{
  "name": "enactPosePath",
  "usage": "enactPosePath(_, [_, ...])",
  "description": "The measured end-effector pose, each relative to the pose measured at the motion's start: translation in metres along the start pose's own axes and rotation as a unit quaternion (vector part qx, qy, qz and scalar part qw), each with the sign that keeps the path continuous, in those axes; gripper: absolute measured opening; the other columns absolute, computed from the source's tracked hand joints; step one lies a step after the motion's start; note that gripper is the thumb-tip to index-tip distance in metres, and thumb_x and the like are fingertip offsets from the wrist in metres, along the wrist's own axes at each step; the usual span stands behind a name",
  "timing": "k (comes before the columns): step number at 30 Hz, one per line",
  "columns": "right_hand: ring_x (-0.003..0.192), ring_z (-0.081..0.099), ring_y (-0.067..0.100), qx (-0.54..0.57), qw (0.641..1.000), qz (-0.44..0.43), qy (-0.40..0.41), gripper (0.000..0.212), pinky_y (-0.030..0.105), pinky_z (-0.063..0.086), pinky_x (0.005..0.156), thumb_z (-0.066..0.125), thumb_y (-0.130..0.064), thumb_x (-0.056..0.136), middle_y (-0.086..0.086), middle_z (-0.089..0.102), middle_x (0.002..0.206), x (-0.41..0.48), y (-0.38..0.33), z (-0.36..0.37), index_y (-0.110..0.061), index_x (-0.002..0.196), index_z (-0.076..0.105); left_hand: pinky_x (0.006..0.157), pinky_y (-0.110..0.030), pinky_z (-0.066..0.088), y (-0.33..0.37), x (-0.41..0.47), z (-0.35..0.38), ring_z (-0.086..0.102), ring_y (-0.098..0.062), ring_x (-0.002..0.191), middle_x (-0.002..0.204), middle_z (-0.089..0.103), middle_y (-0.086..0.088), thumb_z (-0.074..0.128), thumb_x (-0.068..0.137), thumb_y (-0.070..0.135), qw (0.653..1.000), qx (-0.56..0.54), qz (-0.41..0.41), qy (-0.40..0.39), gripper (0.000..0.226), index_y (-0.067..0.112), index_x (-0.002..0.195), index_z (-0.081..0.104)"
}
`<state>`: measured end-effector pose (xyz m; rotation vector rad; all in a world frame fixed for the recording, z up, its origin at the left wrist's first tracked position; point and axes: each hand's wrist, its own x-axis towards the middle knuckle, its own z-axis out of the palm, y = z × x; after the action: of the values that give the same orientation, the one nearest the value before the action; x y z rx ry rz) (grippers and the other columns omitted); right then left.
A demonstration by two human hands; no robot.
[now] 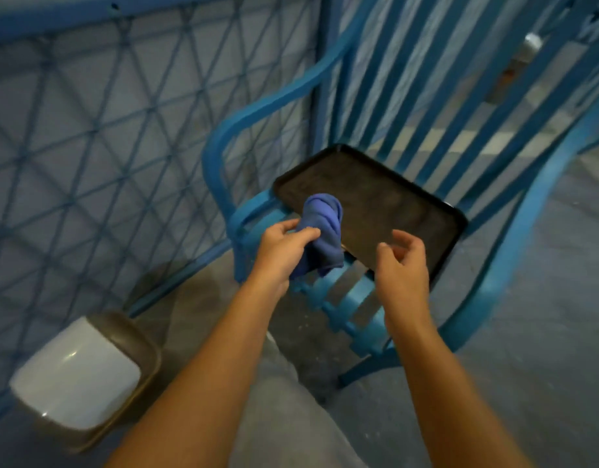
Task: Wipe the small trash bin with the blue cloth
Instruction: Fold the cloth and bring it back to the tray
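The left hand (284, 251) grips the bunched blue cloth (321, 231) above a black tray (392, 204) on the blue slatted chair (345, 298). The right hand (401, 261) hangs beside it, fingers loosely curled, holding nothing. The small trash bin (78, 373) stands on the floor well down-left, nearer the left hand (its inside cannot be seen).

Head-worn camera looks steeply down, close over a blue chair (213, 170).
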<state>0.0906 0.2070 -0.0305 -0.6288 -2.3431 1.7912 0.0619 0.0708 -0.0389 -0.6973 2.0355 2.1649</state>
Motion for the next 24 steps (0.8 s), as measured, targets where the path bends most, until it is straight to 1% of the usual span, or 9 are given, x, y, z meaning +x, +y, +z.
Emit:
enactPosePath(2, [0.093,0.057,0.021,0.021,0.998,0.041,0.051,0.031,0.040,0.049,0.086,0.047,-0.016,0.091,0.002,0.057,0.106,0.011,0.009,-0.004,-0.018,0.121,0.047,0.061,-0.020,0.045,0.001,0.019,0.032,0.057,-0.019,0.083,0.087,0.062,-0.008,0.066,0.079,0.010,1.000,0.024,-0.009,-0.013,0.015,0.010,0.093,0.063])
enactPosePath(4, [0.106,0.055,0.026,0.039,0.993,0.086,0.077,0.034,0.046,0.045,0.096,0.045,-0.015,0.091,0.008,0.053,0.122,0.018,0.018,-0.003,-0.016,0.125,0.045,0.060,-0.022,0.044,0.001,0.035,0.060,0.056,-0.019,0.085,0.090,0.061,-0.008,0.067,0.078,0.011,0.998,0.057,-0.014,-0.030,0.016,0.012,0.094,0.061])
enactPosePath(7, [0.115,0.050,0.026,0.053,0.984,0.141,0.097,0.039,0.042,0.043,0.097,0.041,-0.016,0.095,0.008,0.043,0.136,0.027,0.031,-0.003,-0.015,0.133,0.039,0.071,-0.028,0.043,-0.005,0.055,0.090,0.055,-0.021,0.090,0.094,0.059,-0.007,0.068,0.079,0.012,0.994,0.098,-0.027,-0.045,0.014,0.014,0.088,0.058])
enactPosePath(10, [0.120,0.046,0.024,0.054,0.979,0.159,0.113,0.040,0.032,0.039,0.090,0.039,-0.017,0.097,0.008,0.036,0.143,0.035,0.039,-0.004,-0.014,0.137,0.036,0.073,-0.029,0.040,-0.013,0.075,0.109,0.053,-0.021,0.091,0.093,0.057,-0.005,0.067,0.080,0.015,0.988,0.139,-0.047,-0.047,0.012,0.017,0.080,0.055])
enactPosePath(12, [0.119,0.045,0.019,0.065,0.977,0.164,0.118,0.040,0.028,0.035,0.085,0.039,-0.018,0.098,0.006,0.032,0.146,0.040,0.043,-0.005,-0.014,0.137,0.035,0.074,-0.028,0.039,-0.018,0.088,0.119,0.050,-0.019,0.090,0.094,0.054,-0.004,0.066,0.081,0.015,0.984,0.159,-0.052,-0.056,0.010,0.015,0.085,0.057])
enactPosePath(15, [0.116,0.044,0.016,0.077,0.975,0.175,0.117,0.042,0.025,0.034,0.083,0.040,-0.020,0.098,0.004,0.029,0.148,0.048,0.047,-0.006,-0.016,0.139,0.034,0.078,-0.026,0.038,-0.024,0.105,0.132,0.047,-0.017,0.093,0.100,0.051,-0.003,0.064,0.084,0.015,0.982,0.168,-0.051,-0.072,0.022,0.013,0.105,0.057])
enactPosePath(18, [0.101,0.039,0.008,0.079,0.973,0.182,0.120,0.043,0.023,0.033,0.081,0.042,-0.021,0.097,0.002,0.030,0.147,0.056,0.051,-0.005,-0.018,0.140,0.033,0.081,-0.027,0.039,-0.027,0.119,0.140,0.049,-0.019,0.102,0.111,0.053,-0.002,0.062,0.085,0.015,0.980,0.179,-0.048,-0.078,0.035,0.009,0.119,0.054])
enactPosePath(20, [0.098,0.039,0.007,0.076,0.972,0.186,0.124,0.043,0.023,0.033,0.079,0.043,-0.021,0.096,0.002,0.034,0.145,0.060,0.054,-0.004,-0.018,0.139,0.035,0.083,-0.029,0.039,-0.031,0.128,0.143,0.051,-0.025,0.113,0.124,0.055,-0.009,0.061,0.086,0.015,0.975,0.201,-0.040,-0.081,0.038,0.009,0.123,0.051])
enactPosePath(24, [0.101,0.039,0.007,0.070,0.971,0.186,0.130,0.043,0.023,0.033,0.081,0.045,-0.020,0.096,0.003,0.035,0.144,0.066,0.056,0.000,-0.016,0.138,0.036,0.086,-0.028,0.041,-0.043,0.136,0.141,0.052,-0.027,0.116,0.128,0.056,-0.013,0.055,0.088,0.010,0.945,0.317,0.013,-0.081,0.037,0.009,0.125,0.051])
